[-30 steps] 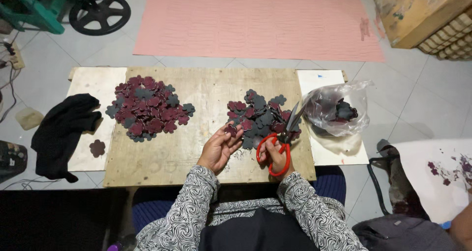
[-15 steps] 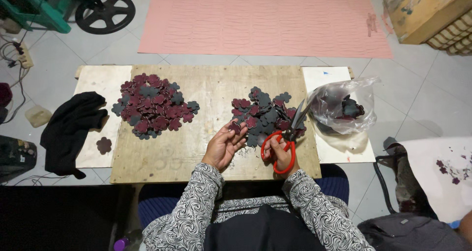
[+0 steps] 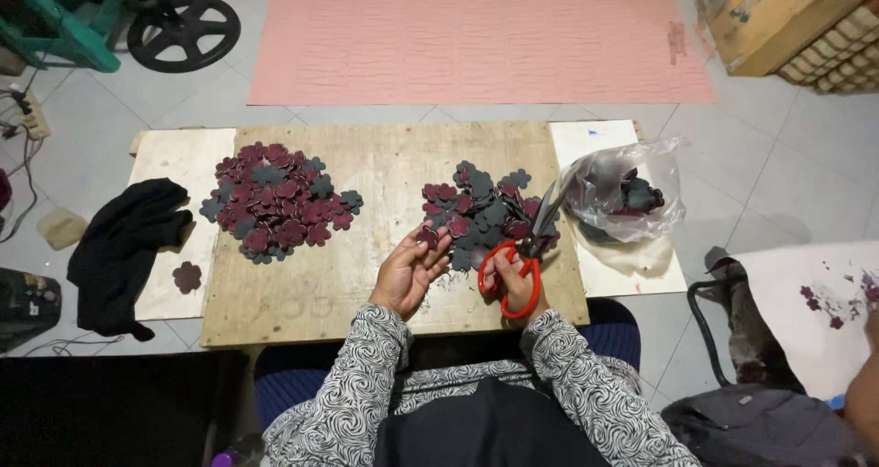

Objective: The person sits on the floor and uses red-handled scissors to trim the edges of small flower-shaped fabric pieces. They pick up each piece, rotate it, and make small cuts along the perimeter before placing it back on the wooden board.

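Observation:
My left hand (image 3: pixel 408 270) holds a small dark red flower-shaped cutout (image 3: pixel 428 237) at its fingertips. My right hand (image 3: pixel 515 277) grips red-handled scissors (image 3: pixel 529 249), blades pointing up and to the right over a pile of dark red and grey flower cutouts (image 3: pixel 485 212). A bigger pile of the same cutouts (image 3: pixel 277 201) lies to the left on the wooden board (image 3: pixel 385 174). Both hands rest near the board's front edge.
A clear plastic bag (image 3: pixel 625 192) holding dark pieces sits on a white sheet at the right. A black cloth (image 3: pixel 124 247) and one loose flower cutout (image 3: pixel 187 276) lie at the left. A pink mat (image 3: pixel 476 37) covers the floor behind. Another person's arm (image 3: pixel 861 394) shows at bottom right.
The view has shifted slightly. My left hand has brought a flower cutout closer to the scissors; the right hand keeps the scissors by the smaller pile.

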The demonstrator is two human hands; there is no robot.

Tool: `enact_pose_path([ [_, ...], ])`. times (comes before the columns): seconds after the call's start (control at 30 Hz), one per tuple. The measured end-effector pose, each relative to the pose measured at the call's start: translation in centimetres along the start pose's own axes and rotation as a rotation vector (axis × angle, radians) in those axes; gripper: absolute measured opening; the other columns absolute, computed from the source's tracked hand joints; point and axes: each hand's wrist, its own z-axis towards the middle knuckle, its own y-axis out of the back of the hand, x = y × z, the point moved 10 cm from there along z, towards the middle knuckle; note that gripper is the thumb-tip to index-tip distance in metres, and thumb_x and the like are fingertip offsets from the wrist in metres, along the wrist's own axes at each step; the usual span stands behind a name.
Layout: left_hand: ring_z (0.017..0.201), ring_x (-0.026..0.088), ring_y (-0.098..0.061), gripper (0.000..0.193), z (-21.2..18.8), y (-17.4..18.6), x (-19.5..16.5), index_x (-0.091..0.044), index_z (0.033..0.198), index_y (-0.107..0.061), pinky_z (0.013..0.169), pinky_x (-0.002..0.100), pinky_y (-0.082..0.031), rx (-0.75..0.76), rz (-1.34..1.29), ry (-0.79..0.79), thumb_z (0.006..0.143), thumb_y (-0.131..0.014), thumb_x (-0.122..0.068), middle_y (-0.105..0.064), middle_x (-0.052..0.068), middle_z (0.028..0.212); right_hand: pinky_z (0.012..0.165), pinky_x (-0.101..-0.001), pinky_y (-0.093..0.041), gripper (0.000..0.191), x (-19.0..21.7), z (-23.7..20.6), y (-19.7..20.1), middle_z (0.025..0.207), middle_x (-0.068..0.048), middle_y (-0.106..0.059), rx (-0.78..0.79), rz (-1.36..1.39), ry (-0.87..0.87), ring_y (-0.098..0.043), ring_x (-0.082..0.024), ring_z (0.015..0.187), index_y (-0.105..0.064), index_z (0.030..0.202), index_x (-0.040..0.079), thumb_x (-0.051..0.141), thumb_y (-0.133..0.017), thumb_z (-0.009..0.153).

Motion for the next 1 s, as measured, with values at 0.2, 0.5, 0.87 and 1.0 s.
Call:
enact_pose_path([
  [0.2, 0.123, 0.024, -0.064, 0.047, -0.1, -0.5, 0.0, -0.007, 0.149, -0.043, 0.097, 0.039, -0.054, 0.023, -0.004, -0.001, 0.101, -0.043, -0.005, -0.062, 0.016, 0.139, 0.062, -0.0280, -0.050, 0.033, 0.7, 0.0, -0.5, 0.074, -0.006, -0.061, 0.005, 0.015, -0.007, -0.060, -0.013, 0.068, -0.058, 0.090, 0.007, 0.036, -0.055, 0.105],
  [0.5, 0.122, 0.023, -0.064, 0.045, -0.2, -1.1, -0.1, -0.007, 0.147, -0.045, 0.096, 0.038, -0.055, 0.011, 0.001, 0.002, 0.102, -0.043, -0.006, -0.063, 0.016, 0.137, 0.065, -0.0279, -0.051, 0.032, 1.6, -0.1, -0.4, 0.078, -0.005, -0.062, -0.016, -0.021, 0.003, -0.060, -0.013, 0.069, -0.058, 0.091, 0.007, 0.035, -0.054, 0.105],
  [0.87, 0.122, 0.023, -0.065, 0.045, -0.1, -1.1, 0.0, -0.006, 0.146, -0.044, 0.095, 0.038, -0.056, 0.012, -0.012, 0.010, 0.102, -0.042, -0.006, -0.063, 0.016, 0.137, 0.065, -0.0280, -0.050, 0.033, 1.9, 0.0, -0.3, 0.078, -0.006, -0.062, 0.022, -0.035, 0.032, -0.061, -0.013, 0.069, -0.058, 0.091, 0.006, 0.035, -0.054, 0.106],
  [1.0, 0.122, 0.023, -0.065, 0.045, -0.1, -1.1, 0.1, -0.006, 0.147, -0.044, 0.096, 0.038, -0.056, 0.004, 0.007, 0.023, 0.102, -0.041, -0.006, -0.063, 0.015, 0.137, 0.065, -0.0279, -0.050, 0.033, 1.6, 0.0, 0.0, 0.079, -0.006, -0.062, 0.001, -0.024, 0.024, -0.061, -0.013, 0.069, -0.058, 0.091, 0.006, 0.035, -0.055, 0.106],
])
